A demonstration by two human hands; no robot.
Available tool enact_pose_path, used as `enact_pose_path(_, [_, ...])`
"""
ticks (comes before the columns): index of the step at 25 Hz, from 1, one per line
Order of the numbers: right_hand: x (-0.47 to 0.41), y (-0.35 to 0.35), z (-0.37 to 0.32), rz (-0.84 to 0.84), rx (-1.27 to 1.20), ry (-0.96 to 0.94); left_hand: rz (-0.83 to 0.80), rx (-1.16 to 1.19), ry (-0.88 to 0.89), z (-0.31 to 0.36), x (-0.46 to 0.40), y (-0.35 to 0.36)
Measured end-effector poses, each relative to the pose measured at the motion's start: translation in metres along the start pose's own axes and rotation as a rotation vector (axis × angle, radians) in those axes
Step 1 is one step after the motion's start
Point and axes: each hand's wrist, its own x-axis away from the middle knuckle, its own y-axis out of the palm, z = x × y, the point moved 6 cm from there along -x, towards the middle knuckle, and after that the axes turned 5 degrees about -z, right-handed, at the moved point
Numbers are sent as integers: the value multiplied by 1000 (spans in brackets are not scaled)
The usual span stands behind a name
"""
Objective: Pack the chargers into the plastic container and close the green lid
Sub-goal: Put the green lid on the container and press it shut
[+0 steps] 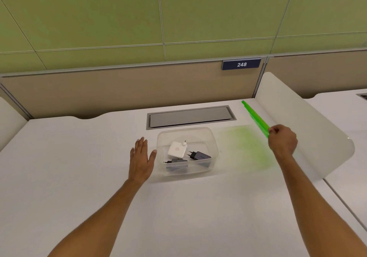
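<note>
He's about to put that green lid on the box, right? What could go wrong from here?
1. The right hand grips the green lid by one edge only, tilted off the table, so it might land crooked on the container.
2. The white charger leans with its plug pointing up; it may block the lid.
3. The left hand lies flat beside the container, not gripping it, so it might slide.

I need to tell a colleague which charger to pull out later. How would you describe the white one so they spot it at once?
Start at the clear plastic container on the white desk, just in front of the grey cable hatch. Three chargers lie inside; the white charger sits toward the back left. It is the only white, square one, while the dark charger and the small dark charger nearer the front are dark.
</note>
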Motion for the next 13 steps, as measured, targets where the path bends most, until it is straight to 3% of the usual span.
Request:
enact_pose_path(7, [-5, -31, -81, -132, -456, -122, 62, 221, 34, 43, -10, -19])
enact_pose_path(13, [21, -29, -139, -614, -713, -101, 64, 483, -3, 75, -23, -28])
